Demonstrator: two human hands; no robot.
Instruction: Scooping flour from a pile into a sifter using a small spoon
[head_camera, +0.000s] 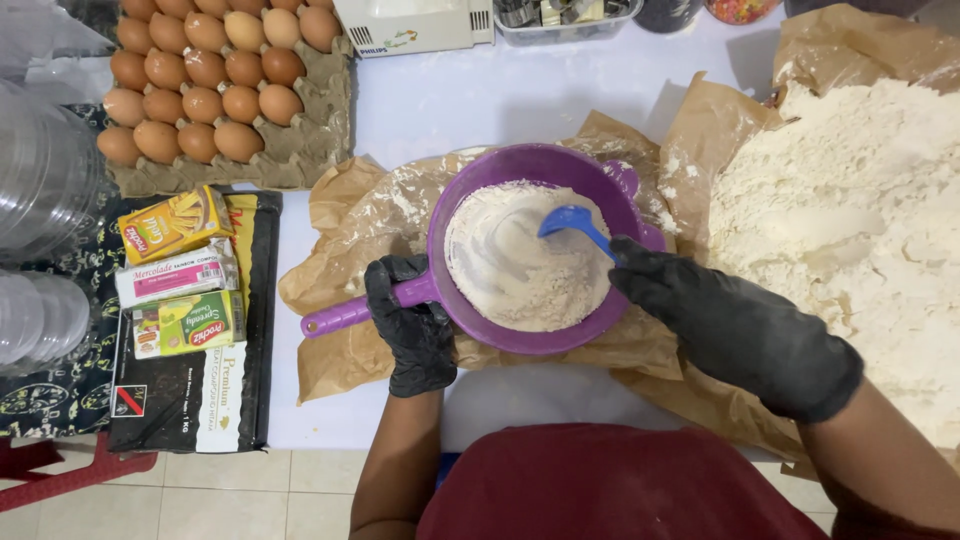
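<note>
Purple sieve (535, 250) still heaped with flour (525, 265) — sifting barely begun; left hand (415, 325) clamped on its handle at 8 o'clock, right hand (735, 330) gripping blue spoon (575, 222).

Black gloves on left grip (412, 325), right grip (735, 330); maroon top.

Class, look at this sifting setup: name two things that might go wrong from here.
1. The left hand alone holds the purple sieve by its handle; it might tip, spilling flour.
2. The right hand stirs with the blue spoon; flour may fly past the brown paper onto the table.
</note>
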